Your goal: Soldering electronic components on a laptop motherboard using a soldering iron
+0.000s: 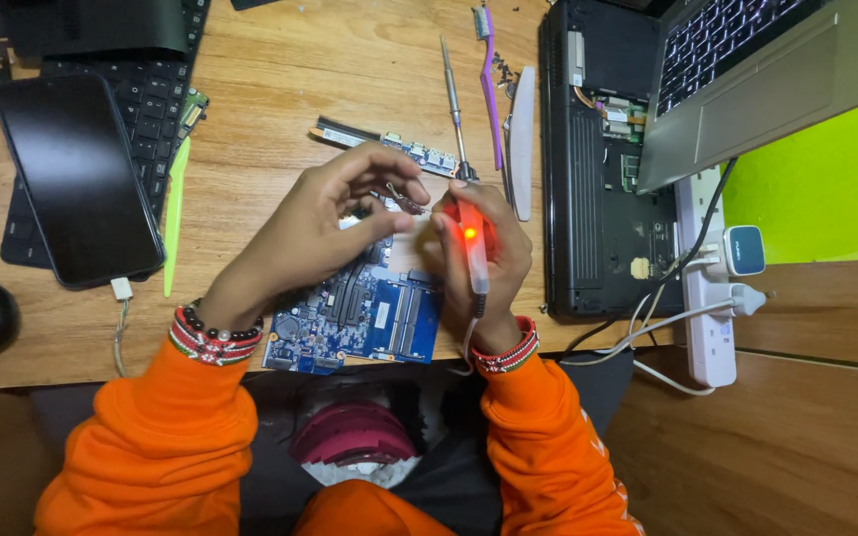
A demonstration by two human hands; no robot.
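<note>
A blue circuit board lies at the near edge of the wooden desk. My right hand grips a white soldering iron with a glowing red light, its metal tip pointing away from me. My left hand hovers over the board and pinches a thin wire between thumb and fingers, close to the iron. Both wrists wear beaded bracelets, and my sleeves are orange.
A black phone rests on a black keyboard at left, next to a green pry tool. A narrow connector board, a purple tool, an opened black laptop base, a grey laptop and a white power strip are nearby.
</note>
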